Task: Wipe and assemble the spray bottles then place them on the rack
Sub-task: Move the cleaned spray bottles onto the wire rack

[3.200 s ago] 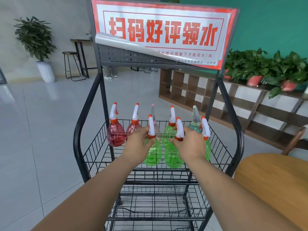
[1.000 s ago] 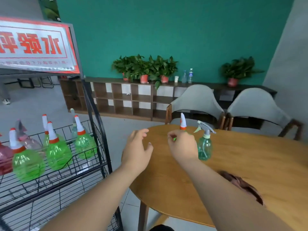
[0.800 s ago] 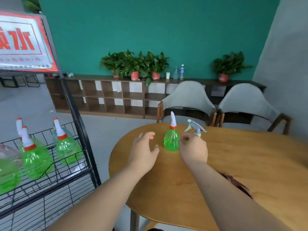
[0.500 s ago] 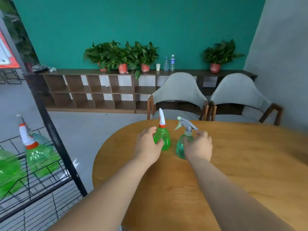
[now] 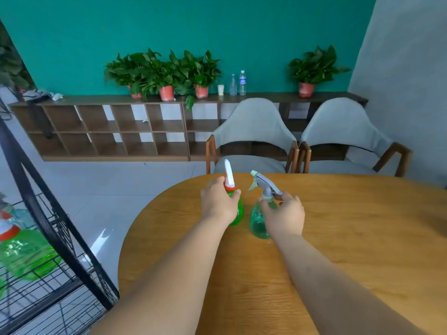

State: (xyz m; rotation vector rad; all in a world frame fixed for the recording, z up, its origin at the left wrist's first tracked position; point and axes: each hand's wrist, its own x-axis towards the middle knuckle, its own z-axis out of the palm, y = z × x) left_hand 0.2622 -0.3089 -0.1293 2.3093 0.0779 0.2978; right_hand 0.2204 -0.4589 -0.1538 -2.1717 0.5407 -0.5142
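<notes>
Head-height view down two bare forearms to a round wooden tabletop (image 5: 350,238). Near its far edge, two spray bottles, upright, side by side and just apart, long axes vertical, nozzles on top. Clasped in the left hand (image 5: 217,204), the green bottle (image 5: 239,211), white nozzle and orange collar poking out above the knuckles. Clasped in the right hand (image 5: 285,215), the teal bottle (image 5: 257,221), with fingers (image 5: 293,198) curled round the neck just under a grey trigger head (image 5: 264,186), spout turned left toward the green bottle. Both heads apparently fitted already; no cloth in sight. Hard to tell whether lifted or resting on the wood. Off to the left and lower down, well apart from both hands, the black wire rack (image 5: 79,256), with a racked bottle (image 5: 24,257) in its basket. Likely next: a lift straight up, then a swing left to the rack. Shorter trip for the left hand with the green bottle, longer for the right, with the green bottle between it and the rack. Worth keeping both bottles vertical and parted on the way. Behind the tabletop, two grey chairs (image 5: 254,124)
</notes>
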